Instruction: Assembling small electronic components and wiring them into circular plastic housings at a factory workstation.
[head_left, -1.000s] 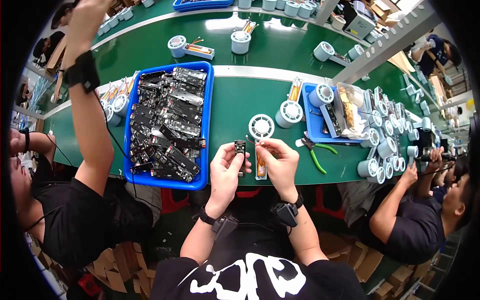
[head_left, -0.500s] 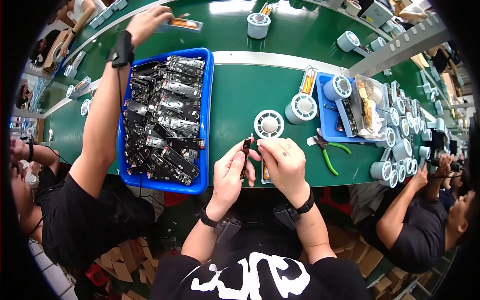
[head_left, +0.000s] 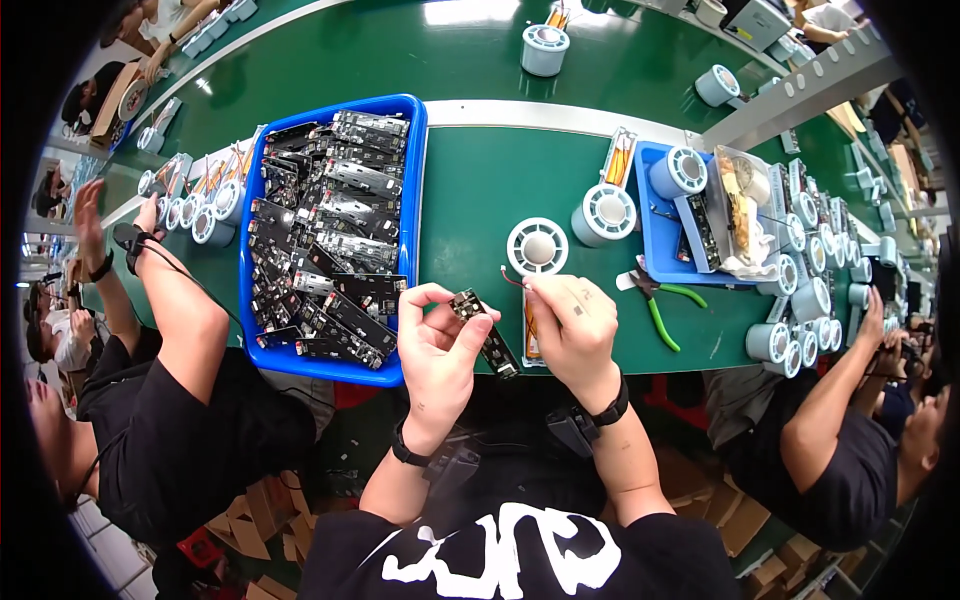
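Note:
My left hand [head_left: 438, 345] grips a narrow black circuit board [head_left: 497, 352] between thumb and fingers, tilted with its lower end toward me. Beside it, my right hand [head_left: 572, 325] pinches a thin red wire [head_left: 512, 277], whose small end sticks out to the left of the fingertips. Under and next to the right hand lies a pale blue fan unit, its round slotted head [head_left: 538, 247] facing up. The fan's narrow body with an orange strip [head_left: 532, 335] runs toward me, partly covered by my right hand. The board and the wire are apart.
A blue bin [head_left: 411, 240] full of black circuit boards stands at left. Another fan unit [head_left: 604, 215], green-handled cutters [head_left: 660, 325] and a blue tray [head_left: 655, 258] lie to the right, beside many more fan units [head_left: 790, 340]. Co-workers sit on both sides.
My left hand has moved slightly left and turned the circuit board to face up. The red wire now shows at my right fingertips. The left co-worker's arm has drawn back; fan units appear behind the bin.

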